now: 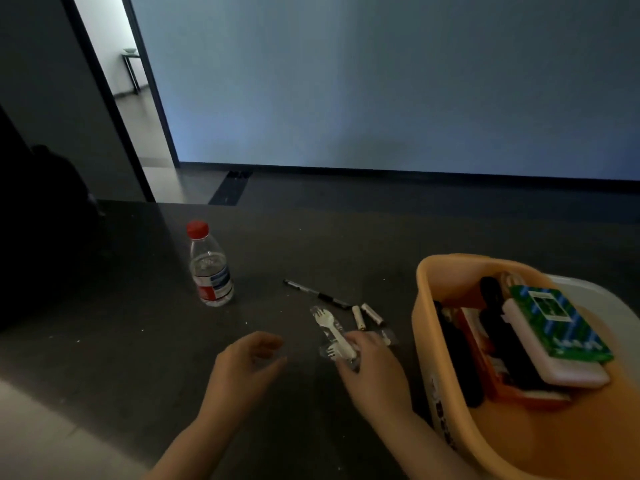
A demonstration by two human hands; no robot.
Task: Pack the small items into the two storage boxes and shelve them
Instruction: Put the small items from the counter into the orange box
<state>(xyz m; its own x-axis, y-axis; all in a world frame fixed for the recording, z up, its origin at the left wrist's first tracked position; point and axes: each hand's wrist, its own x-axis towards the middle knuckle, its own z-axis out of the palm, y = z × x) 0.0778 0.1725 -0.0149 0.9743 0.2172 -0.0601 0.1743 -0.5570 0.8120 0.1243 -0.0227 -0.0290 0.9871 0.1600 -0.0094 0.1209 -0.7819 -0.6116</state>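
Observation:
An orange storage box (pixel 424 306) sits at the right of the dark table, holding a green packet (pixel 557 323), a white case and dark items. A pale second box (pixel 585 289) peeks out behind it. Wrapped white plastic forks (pixel 327 323) lie on the table; my right hand (pixel 372 372) closes on them. Two white batteries (pixel 365 315) and a black pen (pixel 317 293) lie just beyond. My left hand (pixel 242 372) hovers over the table with fingers curled and apart, holding nothing.
A water bottle (pixel 209 268) with a red cap stands upright to the left of the pen. The table's (pixel 138 323) near-left edge runs diagonally by my left arm. An open doorway (pixel 117 57) shows at the far left.

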